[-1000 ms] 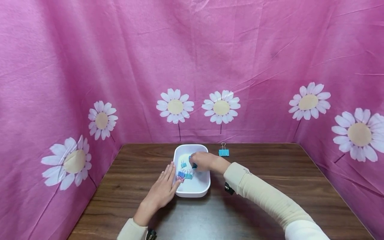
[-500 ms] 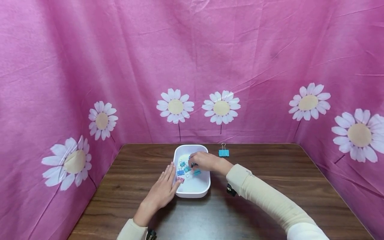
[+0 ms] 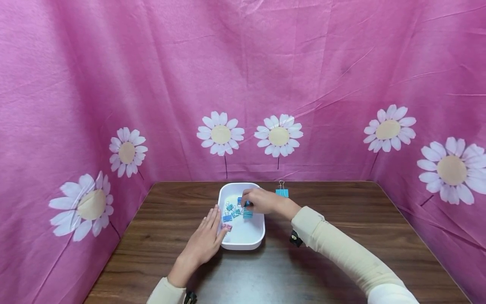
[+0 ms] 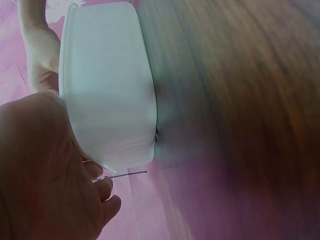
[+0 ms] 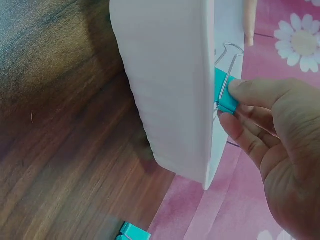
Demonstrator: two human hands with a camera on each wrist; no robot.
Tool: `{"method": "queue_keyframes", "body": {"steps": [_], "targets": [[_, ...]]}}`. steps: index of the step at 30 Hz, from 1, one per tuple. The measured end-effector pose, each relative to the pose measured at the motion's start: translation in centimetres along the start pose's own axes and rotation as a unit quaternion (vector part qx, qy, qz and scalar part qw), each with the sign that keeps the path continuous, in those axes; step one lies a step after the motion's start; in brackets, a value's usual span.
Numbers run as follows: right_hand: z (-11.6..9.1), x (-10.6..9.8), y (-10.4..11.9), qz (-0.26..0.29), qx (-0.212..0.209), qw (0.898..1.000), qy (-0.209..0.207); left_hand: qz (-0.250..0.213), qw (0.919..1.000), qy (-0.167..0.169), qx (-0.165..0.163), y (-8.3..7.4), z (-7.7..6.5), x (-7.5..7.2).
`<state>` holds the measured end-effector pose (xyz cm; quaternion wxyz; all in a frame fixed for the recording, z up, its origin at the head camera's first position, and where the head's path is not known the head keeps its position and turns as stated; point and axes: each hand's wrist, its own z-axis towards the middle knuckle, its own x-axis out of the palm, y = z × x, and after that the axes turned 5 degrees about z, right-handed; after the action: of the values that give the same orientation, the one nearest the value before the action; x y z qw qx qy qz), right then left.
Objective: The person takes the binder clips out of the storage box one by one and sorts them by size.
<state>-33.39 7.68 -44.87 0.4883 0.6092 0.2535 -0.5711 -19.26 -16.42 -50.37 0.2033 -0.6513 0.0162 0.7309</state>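
A white plastic tray point(image 3: 243, 246) stands on the table with several small binder clips in it. My right hand point(image 3: 263, 200) reaches over its right rim. Between thumb and fingers it pinches a teal binder clip point(image 5: 225, 90), whose wire handles point away from the fingertips in the right wrist view. My left hand point(image 3: 205, 238) lies along the tray's left side with fingers straight, the thumb over the rim by a pink binder clip point(image 3: 227, 227). A blue binder clip point(image 3: 227, 218) and smaller teal binder clips point(image 3: 236, 212) lie inside; the right hand partly hides others.
One larger teal binder clip point(image 3: 282, 193) lies on the wooden table point(image 3: 322, 261) near its back edge, right of the tray. A pink cloth point(image 3: 243, 76) with white flowers hangs behind and along both sides of the table.
Inside the tray, the blue and teal clips have shifted about. My right hand has drawn slightly to the right, and a teal clip now shows at its fingertips. The left hand keeps its place.
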Motion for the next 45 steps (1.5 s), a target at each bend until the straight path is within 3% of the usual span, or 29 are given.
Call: {"method": "queue_keyframes", "body": {"steps": [9,31,45], "targets": [[-0.7,-0.7,0.0,0.006,0.012,0.999,-0.042,0.004,1.0000,0.005,-0.001,0.2,0.0,0.0],[-2.3,-2.5,0.0,0.028,0.043,0.995,-0.087,-0.008,0.9998,0.017,-0.001,0.3,0.2,-0.4],[-4.3,-3.5,-0.8,0.060,0.051,0.987,-0.142,-0.016,0.9997,0.019,0.001,0.4,0.1,-0.5]]}}
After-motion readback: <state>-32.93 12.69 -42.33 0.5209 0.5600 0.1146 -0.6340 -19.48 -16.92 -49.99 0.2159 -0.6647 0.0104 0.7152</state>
